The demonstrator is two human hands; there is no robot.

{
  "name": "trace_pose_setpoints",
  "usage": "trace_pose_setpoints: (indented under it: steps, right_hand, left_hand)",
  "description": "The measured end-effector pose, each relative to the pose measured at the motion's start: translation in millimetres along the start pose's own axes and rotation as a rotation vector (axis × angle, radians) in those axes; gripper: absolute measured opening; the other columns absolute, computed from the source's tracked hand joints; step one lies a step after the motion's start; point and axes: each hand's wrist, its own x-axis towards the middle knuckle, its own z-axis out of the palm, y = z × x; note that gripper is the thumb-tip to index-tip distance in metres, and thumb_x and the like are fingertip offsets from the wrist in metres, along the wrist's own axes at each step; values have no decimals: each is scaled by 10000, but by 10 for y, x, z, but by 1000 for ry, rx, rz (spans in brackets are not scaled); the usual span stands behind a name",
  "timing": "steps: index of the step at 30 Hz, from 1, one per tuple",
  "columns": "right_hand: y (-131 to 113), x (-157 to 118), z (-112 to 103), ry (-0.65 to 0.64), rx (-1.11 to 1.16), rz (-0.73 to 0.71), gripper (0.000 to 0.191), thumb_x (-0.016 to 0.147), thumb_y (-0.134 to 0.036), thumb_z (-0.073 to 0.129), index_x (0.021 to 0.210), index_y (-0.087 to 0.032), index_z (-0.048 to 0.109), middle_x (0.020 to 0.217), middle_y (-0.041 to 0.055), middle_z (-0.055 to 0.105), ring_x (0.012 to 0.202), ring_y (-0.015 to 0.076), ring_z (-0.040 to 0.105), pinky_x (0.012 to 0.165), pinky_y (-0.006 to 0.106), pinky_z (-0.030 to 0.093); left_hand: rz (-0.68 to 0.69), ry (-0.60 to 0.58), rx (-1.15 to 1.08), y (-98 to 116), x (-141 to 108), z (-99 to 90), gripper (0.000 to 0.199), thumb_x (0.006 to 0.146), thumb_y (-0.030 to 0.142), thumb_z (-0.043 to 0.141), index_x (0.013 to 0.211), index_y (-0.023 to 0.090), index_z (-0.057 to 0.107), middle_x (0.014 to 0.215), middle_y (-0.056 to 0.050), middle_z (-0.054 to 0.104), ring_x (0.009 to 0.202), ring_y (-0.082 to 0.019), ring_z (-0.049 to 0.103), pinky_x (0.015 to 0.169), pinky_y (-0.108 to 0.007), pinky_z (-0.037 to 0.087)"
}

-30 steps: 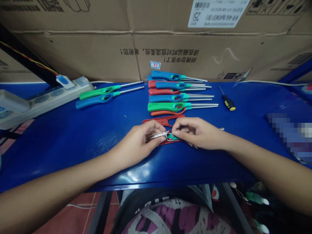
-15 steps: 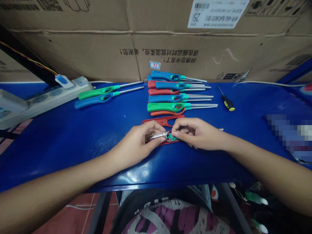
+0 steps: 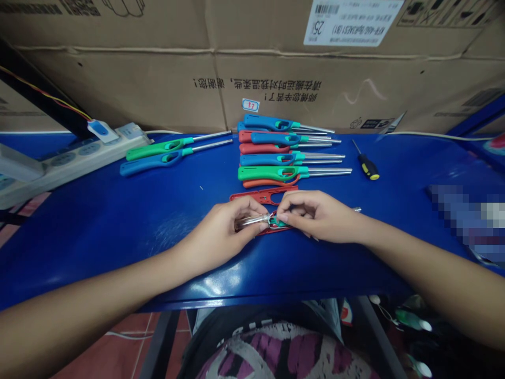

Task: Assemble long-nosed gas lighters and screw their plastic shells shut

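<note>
My left hand [image 3: 221, 229] is closed around a clear, shiny gas tank [image 3: 254, 220] of a lighter, thumb in front and fingers behind. At the tank's right end, my right hand [image 3: 321, 216] pinches with thumb and forefinger beside a teal part [image 3: 279, 222] and thin white wire. What those fingertips hold is hidden. Beneath both hands lies a red lighter shell half [image 3: 271, 230], mostly covered. Its metal tube tip [image 3: 357, 209] shows past my right wrist. A second red shell half [image 3: 252, 197] rests just behind my hands.
Several assembled lighters [image 3: 260, 172] are stacked behind the shell. Two more lighters [image 3: 152, 164] lie at left, near a white power strip [image 3: 84, 158]. A black-and-yellow screwdriver [image 3: 369, 167] lies at right. A cardboard box [image 3: 158, 95] stands along the back of the blue table [image 3: 118, 231].
</note>
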Motion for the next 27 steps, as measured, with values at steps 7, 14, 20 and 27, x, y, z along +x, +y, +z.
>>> trace_pose_setpoints:
  steps: [7,14,20,27]
  right_hand:
    - [-9,18,46,65,-7,-53,196,926,-328,618,878,-145,672,703,-14,575,519,60,452,473,211,355]
    - [-28,11,65,81,-11,-32,176,921,-302,623,866,-142,669,664,-26,556,502,57,445,465,203,341]
    - [-20,12,104,106,10,-10,176,910,-304,622,851,-145,670,681,-15,576,490,59,456,452,206,343]
    - [-18,12,135,154,-12,-78,177,918,-278,619,810,-144,662,758,-2,582,481,38,475,430,192,370]
  left_hand:
    - [8,14,22,16,12,16,111,909,203,673,1009,154,668,979,-19,737,898,-126,701,825,-232,555]
    - [20,39,15,-10,3,35,111,902,215,687,1002,166,689,969,-6,752,892,-120,709,818,-213,557]
    - [19,82,52,10,-12,72,107,903,246,691,980,173,705,966,-8,763,875,-126,712,779,-207,555]
    - [22,112,118,40,-42,91,121,907,279,692,975,183,719,932,-9,771,821,-139,711,754,-231,558]
